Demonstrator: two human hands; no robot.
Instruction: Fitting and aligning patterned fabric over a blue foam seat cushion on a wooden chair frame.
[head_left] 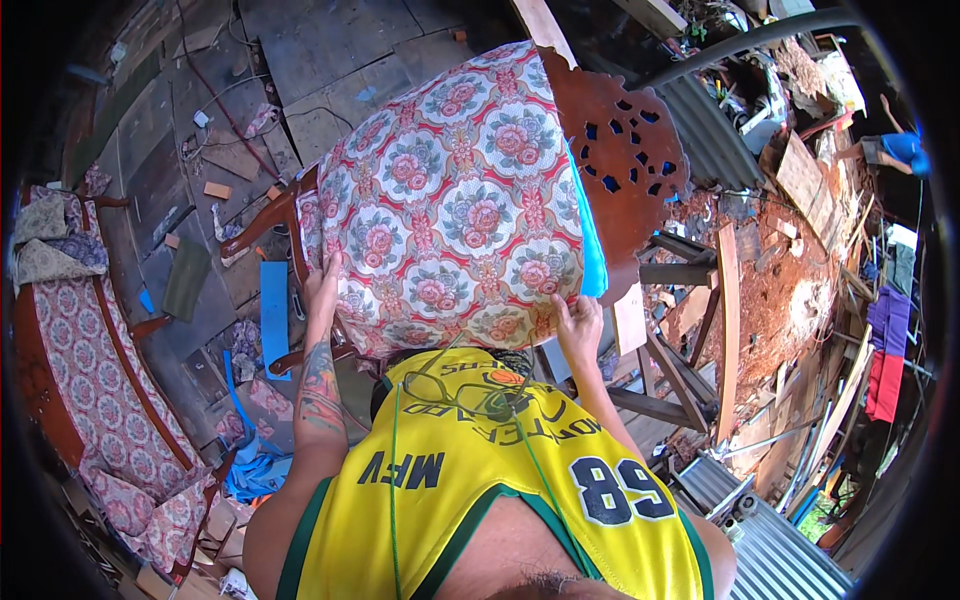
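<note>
In front of me stands a wooden chair with floral fabric (440, 190) in red, pink and cream spread over its padded part. A carved brown wooden panel (620, 150) with cut-out holes rises at its right end. Blue foam (592, 240) shows between the fabric's right edge and the panel. My left hand (324, 290) is closed on the fabric at the left edge, some fingers hidden. At the near right corner, my right hand (578, 325) pinches the fabric's edge between thumb and fingers.
A long seat (110, 350) with matching fabric stands at far left. A blue strip (274, 318), blue plastic (255, 475) and wood scraps lie on the board floor (330, 75). To the right are a wooden trestle (680, 350), planks and corrugated sheet (780, 565). Another person (900, 150) is at far right.
</note>
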